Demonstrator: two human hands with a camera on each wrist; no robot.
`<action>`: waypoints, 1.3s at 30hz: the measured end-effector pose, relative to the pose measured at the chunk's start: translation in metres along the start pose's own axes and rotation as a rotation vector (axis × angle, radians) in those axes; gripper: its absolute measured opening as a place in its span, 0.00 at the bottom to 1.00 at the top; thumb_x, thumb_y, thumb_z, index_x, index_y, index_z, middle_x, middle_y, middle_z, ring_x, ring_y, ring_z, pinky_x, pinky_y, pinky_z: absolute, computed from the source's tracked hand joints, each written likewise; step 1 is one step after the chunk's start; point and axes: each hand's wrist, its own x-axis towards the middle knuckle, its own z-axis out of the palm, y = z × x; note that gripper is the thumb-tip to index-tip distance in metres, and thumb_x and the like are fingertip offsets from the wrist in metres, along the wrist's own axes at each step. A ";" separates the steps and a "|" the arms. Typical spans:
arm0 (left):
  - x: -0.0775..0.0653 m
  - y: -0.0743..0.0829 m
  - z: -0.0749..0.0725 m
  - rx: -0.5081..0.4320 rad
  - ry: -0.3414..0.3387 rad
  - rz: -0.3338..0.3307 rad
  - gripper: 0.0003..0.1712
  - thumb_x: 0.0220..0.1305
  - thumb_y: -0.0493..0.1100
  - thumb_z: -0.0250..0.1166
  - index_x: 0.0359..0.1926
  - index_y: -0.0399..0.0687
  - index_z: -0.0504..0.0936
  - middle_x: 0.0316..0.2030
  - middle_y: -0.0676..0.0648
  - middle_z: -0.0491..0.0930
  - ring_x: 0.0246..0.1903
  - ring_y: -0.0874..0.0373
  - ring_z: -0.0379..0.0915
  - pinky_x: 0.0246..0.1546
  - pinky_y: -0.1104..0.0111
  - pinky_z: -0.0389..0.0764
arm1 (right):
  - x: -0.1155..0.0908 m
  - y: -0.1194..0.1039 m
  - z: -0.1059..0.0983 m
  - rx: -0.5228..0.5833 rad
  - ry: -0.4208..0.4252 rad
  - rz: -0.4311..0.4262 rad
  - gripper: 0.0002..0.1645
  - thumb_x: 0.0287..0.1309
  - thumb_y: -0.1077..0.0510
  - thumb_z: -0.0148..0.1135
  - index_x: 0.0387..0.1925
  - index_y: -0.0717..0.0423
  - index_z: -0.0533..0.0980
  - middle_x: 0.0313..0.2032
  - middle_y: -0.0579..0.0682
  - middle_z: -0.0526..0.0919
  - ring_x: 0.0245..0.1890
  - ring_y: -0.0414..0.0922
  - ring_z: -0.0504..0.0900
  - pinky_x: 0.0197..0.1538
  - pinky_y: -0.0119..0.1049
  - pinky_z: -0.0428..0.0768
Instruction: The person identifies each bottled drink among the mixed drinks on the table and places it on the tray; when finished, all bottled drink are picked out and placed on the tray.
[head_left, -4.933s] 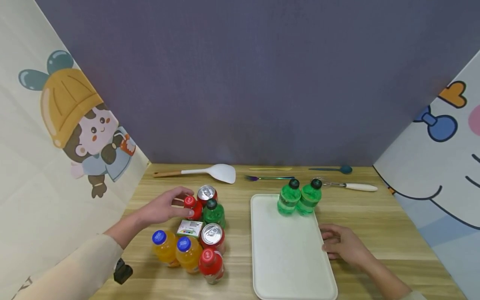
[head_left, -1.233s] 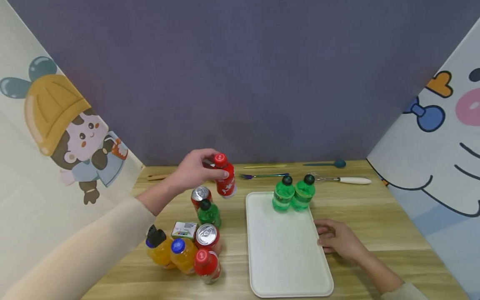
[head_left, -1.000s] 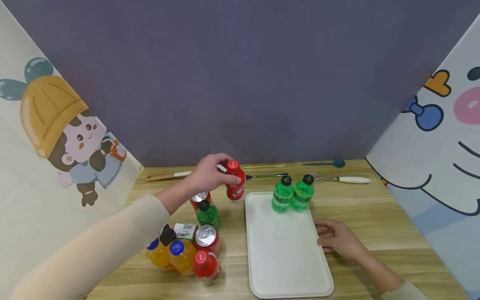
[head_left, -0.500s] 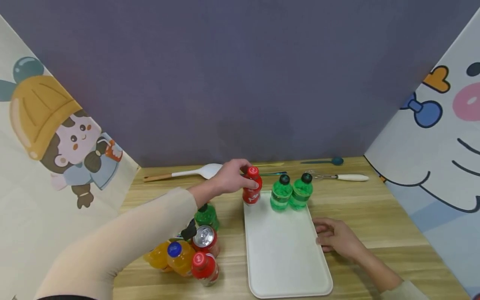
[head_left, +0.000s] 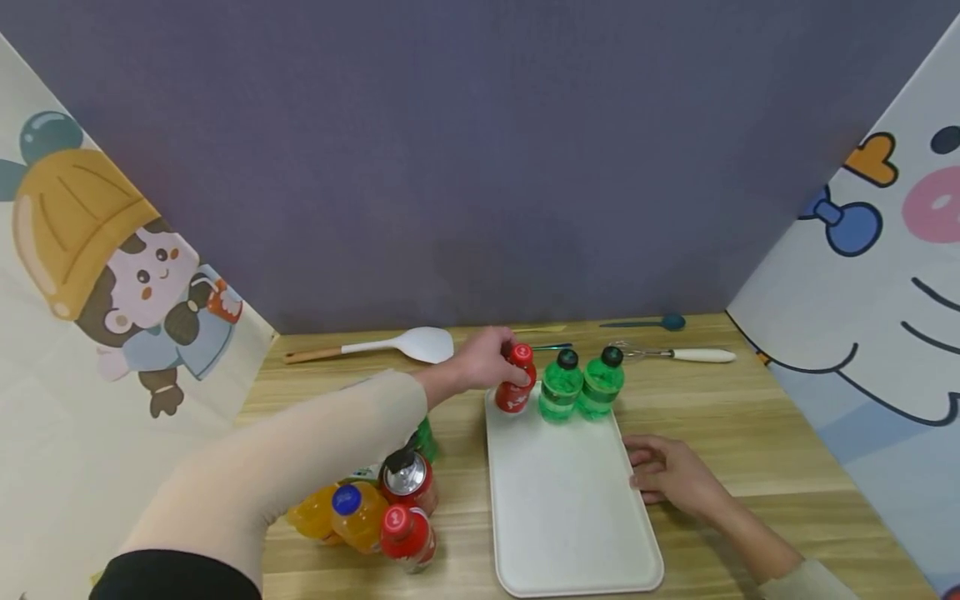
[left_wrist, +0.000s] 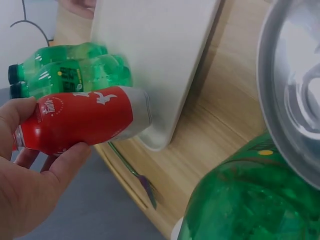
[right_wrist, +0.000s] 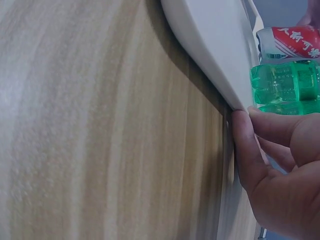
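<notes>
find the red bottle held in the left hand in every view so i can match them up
Head: slightly right of and below centre, the red bottle in the left hand.
Left wrist: left of centre at mid-height, the red bottle lying sideways in the picture.
Right wrist: upper right, the red bottle cut off by the edge.
Shared landmark: the pair of green bottles beside it.
</notes>
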 end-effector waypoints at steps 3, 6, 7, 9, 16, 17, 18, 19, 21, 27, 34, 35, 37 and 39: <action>0.001 0.000 0.002 0.006 -0.001 -0.019 0.16 0.57 0.37 0.76 0.43 0.43 0.80 0.42 0.46 0.83 0.41 0.53 0.79 0.42 0.63 0.84 | 0.001 -0.001 0.000 -0.008 0.007 0.009 0.40 0.59 0.71 0.68 0.71 0.73 0.63 0.51 0.66 0.80 0.42 0.50 0.85 0.37 0.44 0.89; 0.003 -0.002 0.005 0.008 -0.013 -0.033 0.17 0.57 0.36 0.76 0.45 0.42 0.80 0.43 0.46 0.83 0.43 0.53 0.79 0.43 0.63 0.85 | 0.002 0.000 0.000 -0.008 0.005 0.009 0.40 0.59 0.70 0.68 0.70 0.72 0.63 0.50 0.65 0.80 0.42 0.49 0.85 0.37 0.44 0.89; 0.004 -0.002 0.005 0.007 -0.017 -0.037 0.17 0.57 0.36 0.76 0.46 0.42 0.80 0.44 0.46 0.82 0.43 0.53 0.79 0.43 0.63 0.85 | 0.002 0.000 -0.001 -0.005 0.002 0.006 0.40 0.59 0.71 0.68 0.70 0.73 0.63 0.50 0.66 0.80 0.42 0.50 0.85 0.37 0.44 0.89; 0.005 -0.003 0.006 0.000 -0.025 -0.040 0.18 0.57 0.35 0.76 0.47 0.41 0.80 0.44 0.46 0.82 0.43 0.53 0.79 0.43 0.64 0.85 | 0.002 0.001 0.000 0.006 -0.004 -0.002 0.40 0.59 0.71 0.68 0.70 0.73 0.63 0.50 0.66 0.80 0.42 0.50 0.85 0.37 0.44 0.89; 0.008 -0.005 0.007 -0.006 -0.018 -0.038 0.15 0.57 0.35 0.75 0.44 0.41 0.80 0.42 0.46 0.83 0.42 0.53 0.79 0.43 0.63 0.85 | 0.005 0.003 0.000 0.039 -0.023 -0.014 0.41 0.59 0.71 0.68 0.71 0.73 0.62 0.50 0.66 0.80 0.42 0.51 0.86 0.38 0.45 0.89; 0.009 -0.005 0.007 -0.006 -0.016 -0.037 0.15 0.57 0.34 0.75 0.43 0.41 0.80 0.42 0.46 0.83 0.42 0.53 0.79 0.43 0.63 0.85 | 0.005 0.003 0.000 0.039 -0.028 -0.020 0.41 0.59 0.71 0.68 0.71 0.74 0.62 0.50 0.67 0.79 0.42 0.51 0.86 0.38 0.45 0.89; 0.009 -0.005 0.007 -0.006 -0.013 -0.036 0.15 0.56 0.34 0.75 0.42 0.41 0.80 0.42 0.46 0.83 0.42 0.53 0.79 0.43 0.63 0.85 | 0.005 0.003 0.000 0.043 -0.029 -0.020 0.41 0.59 0.71 0.68 0.71 0.74 0.62 0.50 0.67 0.79 0.42 0.51 0.86 0.38 0.46 0.89; 0.010 -0.006 0.007 -0.008 -0.011 -0.036 0.15 0.56 0.34 0.75 0.42 0.41 0.79 0.42 0.46 0.83 0.42 0.53 0.79 0.43 0.63 0.85 | 0.005 0.003 0.000 0.039 -0.032 -0.026 0.41 0.59 0.71 0.68 0.71 0.74 0.62 0.51 0.67 0.79 0.42 0.51 0.86 0.38 0.46 0.89; 0.011 -0.007 0.008 -0.017 -0.014 -0.038 0.15 0.57 0.34 0.75 0.43 0.41 0.79 0.42 0.46 0.83 0.42 0.53 0.79 0.44 0.63 0.85 | 0.004 0.003 0.000 0.035 -0.031 -0.027 0.41 0.58 0.71 0.68 0.70 0.75 0.62 0.51 0.68 0.79 0.42 0.52 0.86 0.38 0.46 0.89; 0.012 -0.010 0.008 -0.042 -0.039 -0.054 0.20 0.59 0.36 0.75 0.50 0.40 0.77 0.46 0.44 0.82 0.45 0.52 0.79 0.46 0.62 0.85 | 0.003 0.003 -0.001 0.018 -0.022 0.002 0.41 0.59 0.70 0.68 0.71 0.73 0.62 0.51 0.65 0.79 0.42 0.51 0.85 0.38 0.45 0.89; 0.009 -0.011 0.003 0.042 -0.081 -0.036 0.24 0.60 0.40 0.75 0.54 0.42 0.76 0.48 0.46 0.81 0.46 0.54 0.78 0.46 0.64 0.84 | 0.002 0.001 -0.001 0.027 -0.027 0.003 0.41 0.58 0.71 0.68 0.71 0.74 0.62 0.50 0.65 0.79 0.43 0.52 0.85 0.38 0.46 0.89; 0.008 -0.011 0.002 0.058 -0.092 -0.029 0.25 0.60 0.41 0.76 0.55 0.42 0.76 0.49 0.46 0.81 0.46 0.53 0.78 0.47 0.64 0.84 | 0.002 0.001 0.000 0.025 -0.025 0.006 0.41 0.58 0.71 0.68 0.71 0.73 0.62 0.50 0.65 0.79 0.43 0.52 0.85 0.38 0.46 0.89; 0.006 -0.012 -0.001 0.084 -0.114 -0.010 0.28 0.59 0.43 0.76 0.57 0.42 0.76 0.52 0.45 0.80 0.49 0.52 0.78 0.49 0.63 0.83 | 0.002 0.001 0.000 0.023 -0.022 0.013 0.41 0.58 0.71 0.68 0.71 0.73 0.62 0.50 0.65 0.79 0.42 0.51 0.85 0.38 0.46 0.89; 0.005 -0.013 -0.005 0.105 -0.140 0.007 0.33 0.59 0.45 0.76 0.62 0.43 0.75 0.56 0.44 0.79 0.54 0.50 0.77 0.54 0.61 0.81 | 0.002 0.001 -0.001 0.020 -0.017 0.018 0.41 0.58 0.71 0.68 0.71 0.73 0.62 0.50 0.65 0.79 0.42 0.51 0.85 0.38 0.46 0.89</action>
